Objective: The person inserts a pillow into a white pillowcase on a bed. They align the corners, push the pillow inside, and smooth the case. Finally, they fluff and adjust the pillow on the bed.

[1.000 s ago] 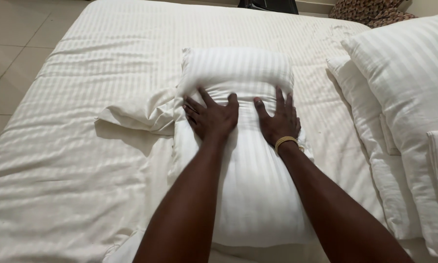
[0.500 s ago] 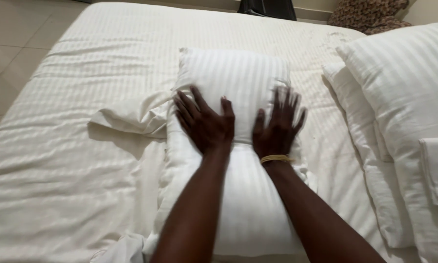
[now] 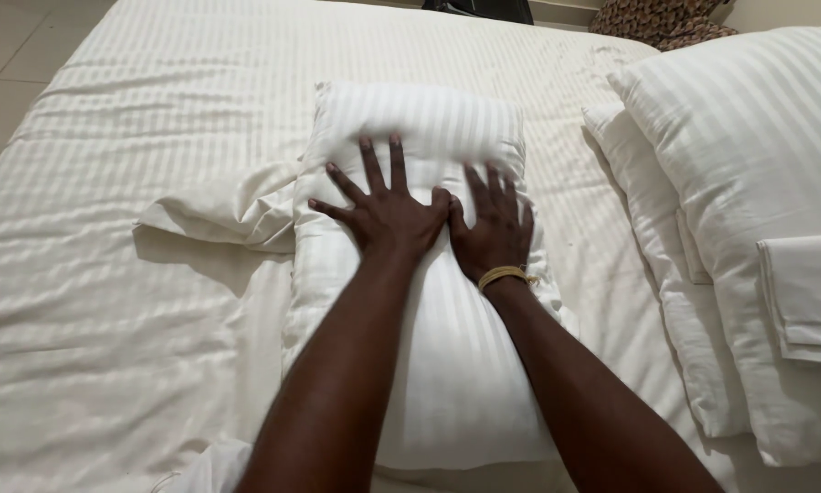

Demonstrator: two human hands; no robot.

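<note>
The striped white bed [image 3: 155, 110] fills the view, stacked pillows [image 3: 748, 183] at three o'clock. The centre pillow [image 3: 429, 365] now lies unrolled — its far end flat at twelve o'clock. The left hand [image 3: 388, 215] and right hand [image 3: 493, 233], wider apart before, press together, fingers spread flat — smoothing it.

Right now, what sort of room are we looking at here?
Most likely a bedroom, perhaps a hotel room: a made bed in white striped linen, both hands pressing a matching pillow, two more pillows stacked at the right, and a tiled floor beside it.
</note>
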